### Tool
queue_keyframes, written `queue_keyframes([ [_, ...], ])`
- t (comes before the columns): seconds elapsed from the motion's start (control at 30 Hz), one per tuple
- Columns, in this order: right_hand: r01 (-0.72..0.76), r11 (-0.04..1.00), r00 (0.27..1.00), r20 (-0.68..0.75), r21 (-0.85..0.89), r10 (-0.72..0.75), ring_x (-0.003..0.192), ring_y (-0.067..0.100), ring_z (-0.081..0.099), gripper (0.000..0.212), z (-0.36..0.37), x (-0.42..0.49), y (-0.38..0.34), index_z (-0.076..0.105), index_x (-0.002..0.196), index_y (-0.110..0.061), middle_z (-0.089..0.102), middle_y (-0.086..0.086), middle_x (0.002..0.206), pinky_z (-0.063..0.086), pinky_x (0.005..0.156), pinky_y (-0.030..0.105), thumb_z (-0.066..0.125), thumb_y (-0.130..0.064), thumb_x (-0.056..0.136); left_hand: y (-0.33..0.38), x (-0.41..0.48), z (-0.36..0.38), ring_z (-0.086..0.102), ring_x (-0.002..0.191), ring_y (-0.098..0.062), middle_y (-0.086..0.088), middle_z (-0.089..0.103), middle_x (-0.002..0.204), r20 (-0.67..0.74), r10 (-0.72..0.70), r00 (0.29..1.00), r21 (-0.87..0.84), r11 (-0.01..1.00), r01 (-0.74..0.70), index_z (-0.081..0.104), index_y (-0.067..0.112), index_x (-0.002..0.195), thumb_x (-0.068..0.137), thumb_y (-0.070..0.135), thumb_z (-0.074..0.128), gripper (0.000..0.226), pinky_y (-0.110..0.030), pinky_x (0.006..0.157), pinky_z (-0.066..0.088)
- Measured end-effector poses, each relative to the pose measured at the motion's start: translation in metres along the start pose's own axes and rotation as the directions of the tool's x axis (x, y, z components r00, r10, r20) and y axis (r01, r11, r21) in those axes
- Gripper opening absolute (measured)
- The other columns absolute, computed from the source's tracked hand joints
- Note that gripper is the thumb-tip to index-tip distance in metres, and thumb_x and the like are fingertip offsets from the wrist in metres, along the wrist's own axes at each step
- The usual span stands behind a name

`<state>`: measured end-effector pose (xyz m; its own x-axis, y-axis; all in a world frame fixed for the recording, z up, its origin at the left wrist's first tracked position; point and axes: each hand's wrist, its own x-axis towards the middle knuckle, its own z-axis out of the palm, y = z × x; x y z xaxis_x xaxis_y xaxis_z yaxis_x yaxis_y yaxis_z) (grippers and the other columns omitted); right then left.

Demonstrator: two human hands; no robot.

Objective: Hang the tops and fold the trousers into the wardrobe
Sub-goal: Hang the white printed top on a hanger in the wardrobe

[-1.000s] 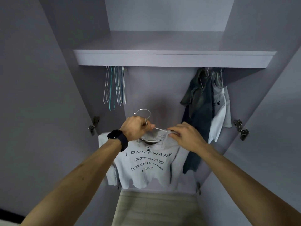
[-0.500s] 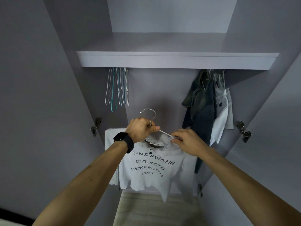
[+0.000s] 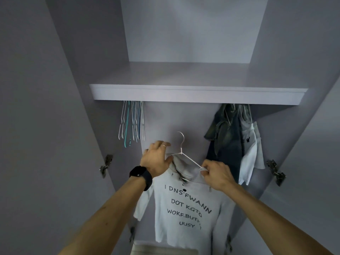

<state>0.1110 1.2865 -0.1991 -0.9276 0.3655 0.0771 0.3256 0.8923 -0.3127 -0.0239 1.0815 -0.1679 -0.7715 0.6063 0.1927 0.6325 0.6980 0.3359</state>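
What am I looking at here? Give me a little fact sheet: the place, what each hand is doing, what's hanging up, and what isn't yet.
Place: open wardrobe, shelf across the top
Left hand: lies over the left end of the hanger; grip hidden
Right hand: pinches the shirt at the hanger's right arm
Shirt: white, black printed letters, draped on the hanger
Hanger hook: free in the air, hung on nothing
Hanging up: spare hangers on the left; dark garment and white top on the right
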Motion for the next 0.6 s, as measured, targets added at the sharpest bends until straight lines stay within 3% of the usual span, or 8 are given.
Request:
queue_keyframes([
  [0.1, -0.139, 0.988, 0.989, 0.06, 0.062, 0.135, 0.086, 0.023, 0.065, 0.012, -0.016, 0.02, 0.002, 0.067, 0.095, -0.019, 0.071, -0.001, 0.089, 0.045, 0.07, 0.028, 0.057, -0.026, 0.094, 0.003, 0.021, -0.023, 0.026, 0.146, -0.028, -0.004, 0.021, 0.163, -0.212, 0.044, 0.976, 0.043, 0.998, -0.035, 0.034, 0.024, 0.152, 0.097, 0.04, 0.055, 0.061, -0.049, 0.118, 0.025],
  [0.23, -0.247, 0.962, 0.967, 0.099, 0.115, 0.237, 0.084, 0.022, 0.065, 0.015, -0.037, 0.051, 0.001, 0.069, 0.092, -0.016, 0.071, 0.001, 0.087, 0.053, 0.075, 0.032, 0.057, -0.026, 0.092, 0.019, 0.06, -0.054, 0.006, 0.154, -0.03, -0.007, 0.003, 0.168, -0.462, 0.159, 0.873, 0.144, 0.984, -0.103, 0.022, 0.025, 0.159, 0.097, 0.044, 0.053, 0.072, -0.056, 0.122, 0.007],
  [0.47, -0.328, 0.906, 0.944, 0.103, 0.266, 0.312, 0.091, 0.026, 0.068, 0.013, -0.04, 0.104, 0.015, 0.066, 0.093, -0.012, 0.073, 0.006, 0.093, 0.056, 0.087, 0.041, 0.058, -0.022, 0.092, 0.035, 0.134, -0.042, -0.015, 0.153, -0.024, -0.002, -0.015, 0.167, -0.534, 0.22, 0.816, 0.254, 0.963, -0.093, -0.004, 0.03, 0.16, 0.103, 0.052, 0.032, 0.071, -0.062, 0.12, -0.001],
  [0.6, -0.339, 0.881, 0.939, 0.058, 0.331, 0.34, 0.094, 0.026, 0.069, 0.01, -0.029, 0.142, 0.031, 0.065, 0.091, -0.013, 0.073, 0.007, 0.095, 0.056, 0.089, 0.041, 0.06, -0.022, 0.091, 0.031, 0.162, -0.02, -0.021, 0.151, -0.022, 0.003, -0.021, 0.164, -0.655, 0.213, 0.725, 0.235, 0.969, -0.072, -0.012, 0.034, 0.157, 0.104, 0.055, 0.025, 0.068, -0.064, 0.119, -0.005],
])
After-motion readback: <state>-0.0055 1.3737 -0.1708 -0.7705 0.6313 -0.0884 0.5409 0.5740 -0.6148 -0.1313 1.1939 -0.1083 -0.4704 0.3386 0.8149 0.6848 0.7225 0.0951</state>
